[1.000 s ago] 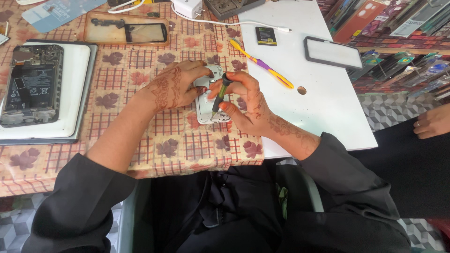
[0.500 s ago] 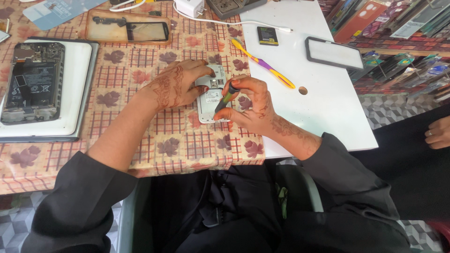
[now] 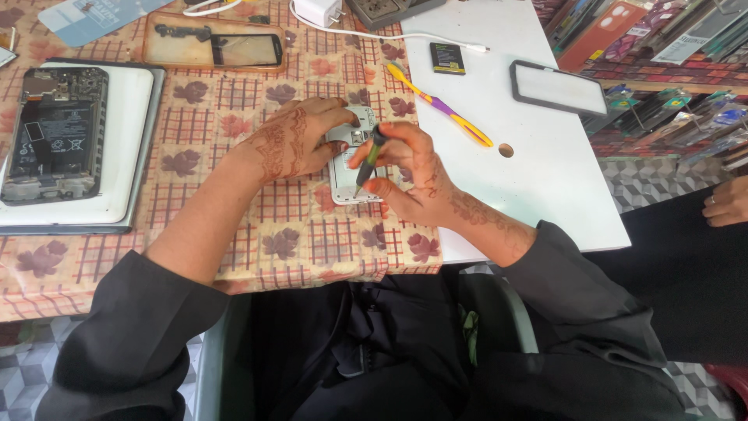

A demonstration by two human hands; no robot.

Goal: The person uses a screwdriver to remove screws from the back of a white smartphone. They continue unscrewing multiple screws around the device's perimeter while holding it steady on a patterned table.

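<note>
A small white opened phone (image 3: 347, 181) lies on the patterned tablecloth (image 3: 234, 117), its inner parts facing up. My left hand (image 3: 300, 140) rests on the phone's upper left side and holds it flat. My right hand (image 3: 409, 175) grips a thin dark screwdriver with a green band (image 3: 369, 160), tilted so the tip points down onto the lower part of the phone. Both hands carry dark red patterns.
A larger opened phone (image 3: 53, 132) lies on a white tray (image 3: 125, 140) at the left. A phone in a clear case (image 3: 214, 47), a yellow-purple pry tool (image 3: 440, 105), a small black battery (image 3: 448, 58), a white-backed screen (image 3: 557, 86) and a white charger (image 3: 315, 12) lie beyond. Another person's hand (image 3: 728, 203) shows at the right edge.
My right hand has tipped the screwdriver and moved its tip lower on the phone. The left hand keeps holding the phone. The other person's hand at the right has shifted slightly.
</note>
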